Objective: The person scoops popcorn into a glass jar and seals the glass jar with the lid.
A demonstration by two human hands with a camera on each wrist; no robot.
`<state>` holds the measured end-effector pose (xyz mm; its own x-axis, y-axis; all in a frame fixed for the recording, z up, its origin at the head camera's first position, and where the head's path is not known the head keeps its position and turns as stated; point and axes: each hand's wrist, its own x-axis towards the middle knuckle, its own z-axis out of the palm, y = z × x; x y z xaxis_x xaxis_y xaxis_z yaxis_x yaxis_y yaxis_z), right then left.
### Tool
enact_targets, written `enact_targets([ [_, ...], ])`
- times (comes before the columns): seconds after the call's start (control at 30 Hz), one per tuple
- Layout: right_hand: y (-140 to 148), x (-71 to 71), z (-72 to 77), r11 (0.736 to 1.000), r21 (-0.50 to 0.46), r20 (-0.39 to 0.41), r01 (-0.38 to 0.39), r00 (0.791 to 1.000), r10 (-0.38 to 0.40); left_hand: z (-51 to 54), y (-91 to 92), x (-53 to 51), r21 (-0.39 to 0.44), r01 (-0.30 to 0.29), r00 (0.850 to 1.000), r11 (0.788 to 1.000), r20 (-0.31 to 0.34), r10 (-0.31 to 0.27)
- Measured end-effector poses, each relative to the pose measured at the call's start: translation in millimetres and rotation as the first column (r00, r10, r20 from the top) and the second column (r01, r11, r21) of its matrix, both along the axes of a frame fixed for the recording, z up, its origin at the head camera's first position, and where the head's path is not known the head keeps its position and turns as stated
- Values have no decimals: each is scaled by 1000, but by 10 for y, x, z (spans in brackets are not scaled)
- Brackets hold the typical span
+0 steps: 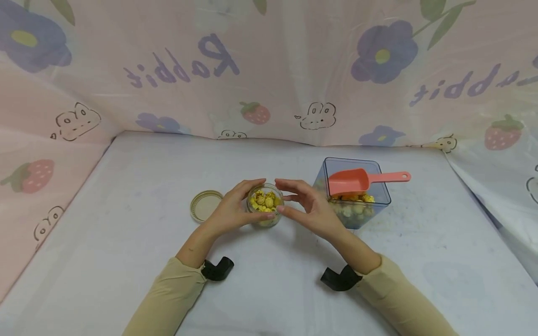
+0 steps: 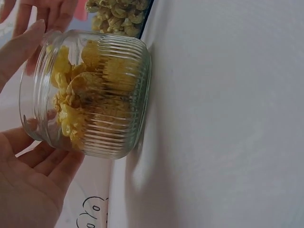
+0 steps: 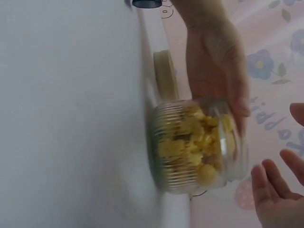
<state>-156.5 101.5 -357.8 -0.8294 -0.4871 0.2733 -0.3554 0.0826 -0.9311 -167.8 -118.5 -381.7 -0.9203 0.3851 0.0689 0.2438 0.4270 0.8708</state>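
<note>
A small ribbed glass jar (image 1: 265,219) stands on the table, part filled with yellow popcorn (image 2: 80,95). My left hand (image 1: 231,210) grips the jar from its left side, thumb in front and fingers behind. On the other side, my right hand (image 1: 313,212) is held near the rim with its fingers loosely bent. The right wrist view shows a gap between the right fingers (image 3: 275,185) and the glass. Just left of the jar lies a round gold-rimmed lid (image 1: 205,206), partly covered by the left hand.
A clear, blue-tinted square tub (image 1: 353,214) with more popcorn stands right of the hands. Across its top lies a coral-pink scoop (image 1: 349,182), handle jutting out to the right. A printed curtain (image 1: 277,70) closes off the back and sides of the white table (image 1: 126,242).
</note>
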Motion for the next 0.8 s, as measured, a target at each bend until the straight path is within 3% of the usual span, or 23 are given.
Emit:
enact_targets([
  [0.23, 3, -18, -89, 998, 55, 12, 35, 999, -36, -1, -9, 6, -4, 3, 1000, 1000, 21, -3],
  [0.8, 2, -70, -222, 991, 133, 83, -6, 996, -5, -26, -29, -15, 32, 16, 1000, 999, 14, -17],
])
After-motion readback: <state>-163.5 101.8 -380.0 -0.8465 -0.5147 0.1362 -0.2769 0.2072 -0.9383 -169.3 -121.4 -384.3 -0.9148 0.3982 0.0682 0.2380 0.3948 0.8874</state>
